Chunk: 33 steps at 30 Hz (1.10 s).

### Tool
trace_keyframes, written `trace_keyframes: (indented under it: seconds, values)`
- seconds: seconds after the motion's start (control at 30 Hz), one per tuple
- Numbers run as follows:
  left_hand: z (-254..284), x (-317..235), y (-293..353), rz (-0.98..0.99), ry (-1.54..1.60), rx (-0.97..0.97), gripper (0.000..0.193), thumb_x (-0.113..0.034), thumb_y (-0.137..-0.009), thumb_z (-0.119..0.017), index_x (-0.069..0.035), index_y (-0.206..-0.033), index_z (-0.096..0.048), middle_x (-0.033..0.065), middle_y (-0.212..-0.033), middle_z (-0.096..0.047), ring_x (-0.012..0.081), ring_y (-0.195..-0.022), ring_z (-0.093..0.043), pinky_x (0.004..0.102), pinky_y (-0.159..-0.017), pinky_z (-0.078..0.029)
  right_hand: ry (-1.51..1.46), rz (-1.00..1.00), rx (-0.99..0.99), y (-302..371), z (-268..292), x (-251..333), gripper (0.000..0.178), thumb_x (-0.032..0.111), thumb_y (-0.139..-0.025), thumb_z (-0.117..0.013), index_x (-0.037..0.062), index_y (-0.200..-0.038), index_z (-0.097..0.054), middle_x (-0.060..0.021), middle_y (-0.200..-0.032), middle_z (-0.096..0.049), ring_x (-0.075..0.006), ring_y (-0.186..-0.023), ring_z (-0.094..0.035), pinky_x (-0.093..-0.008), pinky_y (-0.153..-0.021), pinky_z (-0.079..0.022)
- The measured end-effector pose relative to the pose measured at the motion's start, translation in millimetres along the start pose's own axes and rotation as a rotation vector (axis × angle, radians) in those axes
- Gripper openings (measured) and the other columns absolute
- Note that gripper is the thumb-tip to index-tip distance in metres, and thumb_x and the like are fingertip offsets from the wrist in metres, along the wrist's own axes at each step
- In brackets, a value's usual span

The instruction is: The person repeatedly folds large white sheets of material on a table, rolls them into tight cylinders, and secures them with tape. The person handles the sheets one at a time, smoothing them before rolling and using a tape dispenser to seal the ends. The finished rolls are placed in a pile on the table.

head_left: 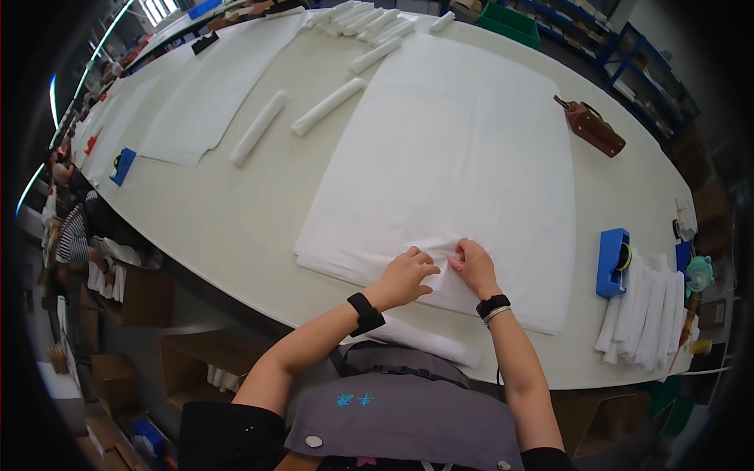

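Observation:
A stack of large thin white sheets (pixel 471 149) lies in front of me on the table, its near part creased between my hands. My left hand (pixel 404 279) rests over the near part, fingers bent and thumb held apart. Just right of it, my right hand (pixel 473 269) pinches a fold of the top sheet between thumb and fingers. A white roll (pixel 424 342) lies at the table's near edge, close to my body and partly hidden by the apron.
White rolls (pixel 259 129) lie left of the stack, with several more (pixel 361 22) at the far end. At right are a brown bag (pixel 594 128), a blue tape dispenser (pixel 613 263) and piled rolls (pixel 646 318). Cardboard boxes (pixel 208 361) stand below; a co-worker (pixel 82 235) is at left.

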<state>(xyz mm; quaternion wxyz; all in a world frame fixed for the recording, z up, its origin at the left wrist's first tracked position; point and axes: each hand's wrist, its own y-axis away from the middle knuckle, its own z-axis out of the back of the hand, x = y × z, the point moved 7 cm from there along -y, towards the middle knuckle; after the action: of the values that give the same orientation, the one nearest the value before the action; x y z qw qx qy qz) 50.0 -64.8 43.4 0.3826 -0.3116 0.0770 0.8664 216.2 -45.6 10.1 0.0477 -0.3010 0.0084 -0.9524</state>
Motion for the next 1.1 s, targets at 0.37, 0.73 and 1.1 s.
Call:
trace_keyframes:
  seconds: [0.37,0.73,1.1]
  values:
    - [-30.5,4.8,-12.6,-0.01,0.042,-0.011,0.038,-0.013,-0.074,-0.078,-0.012,-0.11,-0.069,0.0068,-0.111,-0.064,0.0285,-0.106,-0.059,0.0401,-0.09,-0.05,-0.099,-0.105,0.045,-12.4,-8.8,-17.7,0.017,0.016,-0.087,-0.071,0.004,-0.088,-0.059,-0.0118,-0.082,-0.064,-0.0311,-0.075,-0.062,-0.0418,-0.068,-0.05]
    - [-33.8,40.2,-27.1,0.199,0.134,0.114,0.019,-0.019,-0.083,-0.074,-0.01,-0.098,-0.068,0.0099,-0.094,-0.068,0.0311,-0.092,-0.065,0.043,-0.079,-0.052,-0.23,-0.245,0.215,-16.3,-11.5,-19.3,0.027,0.022,-0.085,-0.075,0.0018,-0.098,-0.063,-0.0125,-0.091,-0.065,-0.0285,-0.082,-0.063,-0.0382,-0.075,-0.051]
    - [-3.4,67.1,-23.3,-0.143,-0.355,0.174,0.03,-0.026,-0.081,-0.075,-0.005,-0.092,-0.057,0.0087,-0.101,-0.059,0.026,-0.101,-0.062,0.0421,-0.082,-0.052,0.385,0.146,-0.052,72.6,81.3,-76.2,0.025,0.002,-0.076,-0.071,0.0076,-0.098,-0.06,-0.01,-0.111,-0.059,-0.0293,-0.108,-0.057,-0.0429,-0.092,-0.045]
